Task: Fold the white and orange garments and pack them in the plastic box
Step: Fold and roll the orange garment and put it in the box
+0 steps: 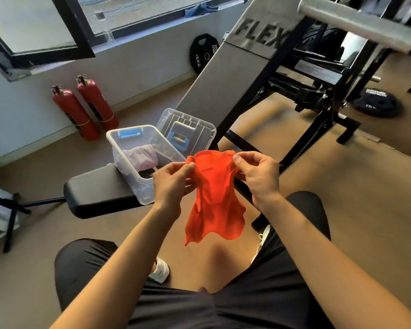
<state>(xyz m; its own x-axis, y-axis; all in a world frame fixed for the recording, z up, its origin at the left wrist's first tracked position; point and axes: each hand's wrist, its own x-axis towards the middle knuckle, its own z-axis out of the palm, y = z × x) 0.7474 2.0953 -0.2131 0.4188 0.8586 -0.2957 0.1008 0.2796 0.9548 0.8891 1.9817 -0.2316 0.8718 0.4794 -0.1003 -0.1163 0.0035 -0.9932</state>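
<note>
While left hand [170, 184] and right hand [259, 177] pinch orange garment [215, 200], left covers box [110, 139] corner.

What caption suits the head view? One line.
Left hand and right hand pinch the orange garment by its top, near the box holding the white garment.

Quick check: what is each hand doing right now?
Left hand: pinches the orange garment at its top left edge.
Right hand: pinches the same garment at its top right edge.

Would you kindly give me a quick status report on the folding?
Left hand and right hand pinch orange garment, hanging unfolded. White garment in open box. Nothing blocking.
</note>
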